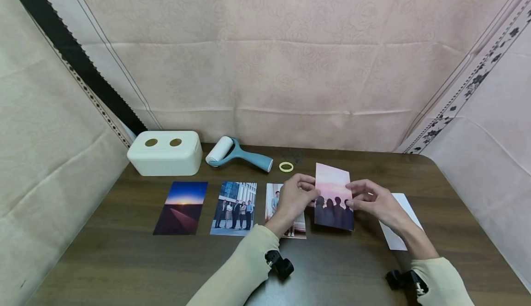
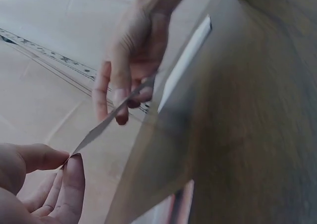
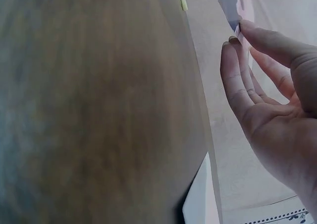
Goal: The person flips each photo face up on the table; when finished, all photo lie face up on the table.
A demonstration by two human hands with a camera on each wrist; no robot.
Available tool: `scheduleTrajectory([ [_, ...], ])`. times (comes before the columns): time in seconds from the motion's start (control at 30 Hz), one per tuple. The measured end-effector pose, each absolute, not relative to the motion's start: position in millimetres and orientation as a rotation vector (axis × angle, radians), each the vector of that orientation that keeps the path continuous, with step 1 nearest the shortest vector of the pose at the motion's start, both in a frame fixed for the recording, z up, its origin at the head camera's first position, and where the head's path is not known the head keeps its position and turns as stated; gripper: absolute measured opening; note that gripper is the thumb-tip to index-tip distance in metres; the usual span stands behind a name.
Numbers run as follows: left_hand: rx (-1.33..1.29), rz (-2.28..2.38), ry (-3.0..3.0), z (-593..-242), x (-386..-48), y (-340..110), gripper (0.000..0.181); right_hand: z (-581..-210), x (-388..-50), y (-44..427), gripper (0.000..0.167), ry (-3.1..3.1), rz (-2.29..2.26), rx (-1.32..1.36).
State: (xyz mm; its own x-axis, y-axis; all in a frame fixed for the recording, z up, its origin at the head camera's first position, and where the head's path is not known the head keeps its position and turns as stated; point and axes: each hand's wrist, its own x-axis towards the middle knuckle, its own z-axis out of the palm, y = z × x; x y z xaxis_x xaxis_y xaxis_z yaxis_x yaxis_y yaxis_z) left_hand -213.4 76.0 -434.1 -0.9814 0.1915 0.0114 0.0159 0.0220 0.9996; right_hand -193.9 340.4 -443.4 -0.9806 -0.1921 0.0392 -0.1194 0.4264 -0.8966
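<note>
A photo print point(image 1: 333, 186) with a pink sky and dark silhouettes of several people is held up above the table. My left hand point(image 1: 296, 200) pinches its left edge between thumb and fingers. At the opposite edge, my right hand point(image 1: 375, 202) pinches it the same way. In the left wrist view the print point(image 2: 99, 127) appears nearly edge-on between both hands. Below my left forearm and hand lies a partly hidden photo point(image 1: 299, 228). Left of it are a group photo point(image 1: 234, 209) and a sunset road photo point(image 1: 182, 209), flat in a row.
White paper or card point(image 1: 398, 225) lies under my right wrist, partly covered. Along the back stand a white box with two holes point(image 1: 163, 158), a blue-handled lint roller point(image 1: 240, 154) and a yellow ring point(image 1: 286, 167). Fabric walls point(image 1: 265, 80) enclose the wooden table point(image 1: 124, 260).
</note>
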Motion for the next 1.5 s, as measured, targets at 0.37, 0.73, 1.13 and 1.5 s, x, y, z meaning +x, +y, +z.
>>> scheduleTrajectory([
  [0.37, 0.320, 1.962, 2.306, -444, -214, 76, 0.030, -445, -194, 341, 0.047, 2.646, -1.524, -0.333],
  [0.73, 0.358, 1.861, 2.386, -449, -215, 77, 0.029, -445, -193, 341, 0.042, 2.595, -1.542, -0.398],
  [1.13, 0.351, 1.767, 2.450, -456, -217, 80, 0.028, -446, -194, 340, 0.042, 2.666, -1.398, -0.407],
  [1.5, 0.403, 1.630, 2.534, -458, -218, 80, 0.027, -446, -195, 338, 0.042, 2.681, -1.312, -0.412],
])
